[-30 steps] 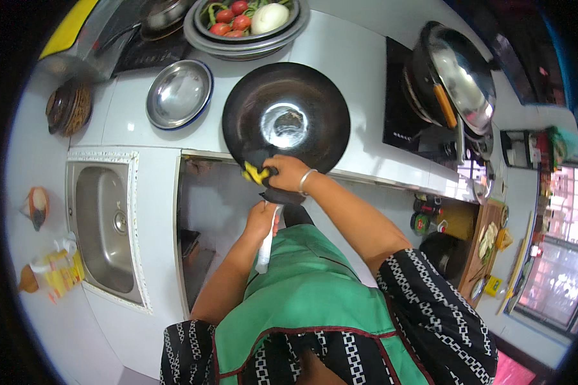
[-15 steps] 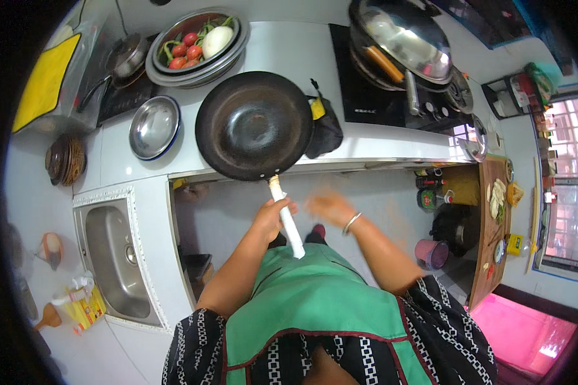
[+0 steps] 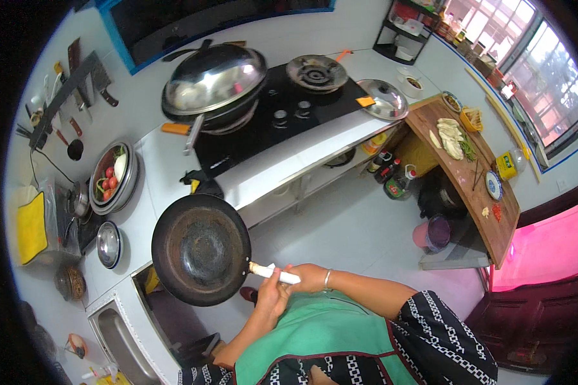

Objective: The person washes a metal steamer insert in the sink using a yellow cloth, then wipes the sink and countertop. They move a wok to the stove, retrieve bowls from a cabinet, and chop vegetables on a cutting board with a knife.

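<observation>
Status: The left hand (image 3: 273,298) has its fingers closed around the white-wrapped handle (image 3: 276,274) of a dark flat-bottomed wok (image 3: 201,249). The right hand (image 3: 309,279) is in contact with the free end of the same handle; its fingers are largely hidden, so the closure of its grip cannot be determined.

Progress: The wok is in hand, open side up, and its inner surface shows no food. It is not on the gas stove (image 3: 282,115), and the handle is not released. Sliced pale food (image 3: 451,138) lies on the wooden cutting board (image 3: 424,125); whole tomatoes (image 3: 109,183) sit in a metal bowl (image 3: 130,176).

Position: The wok bowl is to the left of the fingers, with the handle running rightward from its rim, between the hands. The left fingers are nearer the rim; the right hand is at the far end. The bowl overlaps the front edge of the white counter (image 3: 164,163), beside a black cloth (image 3: 207,187). Whether the counter supports it cannot be determined.
</observation>
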Available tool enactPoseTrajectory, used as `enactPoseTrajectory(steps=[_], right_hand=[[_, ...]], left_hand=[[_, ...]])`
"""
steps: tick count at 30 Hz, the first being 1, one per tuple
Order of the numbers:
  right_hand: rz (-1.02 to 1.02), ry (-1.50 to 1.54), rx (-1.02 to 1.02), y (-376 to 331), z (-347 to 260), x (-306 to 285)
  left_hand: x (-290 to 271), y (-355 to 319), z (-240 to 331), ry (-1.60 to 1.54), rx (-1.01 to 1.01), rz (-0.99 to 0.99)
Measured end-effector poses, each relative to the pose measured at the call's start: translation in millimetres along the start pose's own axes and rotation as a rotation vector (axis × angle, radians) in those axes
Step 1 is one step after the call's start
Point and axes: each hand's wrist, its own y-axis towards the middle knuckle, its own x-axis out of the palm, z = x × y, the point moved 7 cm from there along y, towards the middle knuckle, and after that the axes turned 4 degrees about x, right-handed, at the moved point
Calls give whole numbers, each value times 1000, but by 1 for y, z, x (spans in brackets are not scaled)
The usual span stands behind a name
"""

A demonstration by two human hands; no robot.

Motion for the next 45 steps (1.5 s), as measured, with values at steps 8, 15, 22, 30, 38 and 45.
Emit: enactPoseTrajectory(steps=[8,15,22,30,38,45], right_hand=[[176,9,165,-194,59,-153],[476,54,218,-233,116,-294],[462,164,199,-182,121,-476],[274,153,202,-69,127,-649],[7,-6,228,17,160,-775],[-194,-381,196,79,167,-888]], left_hand=[[186,25,-149,194,-128,-224],[338,115,-173,377,-102,-468],[470,240,-122,393,24,-514],[558,395,-49,251,98,-462],[605,514,-25,108,199,-256],[663,597,-9,-135,308,-83]])
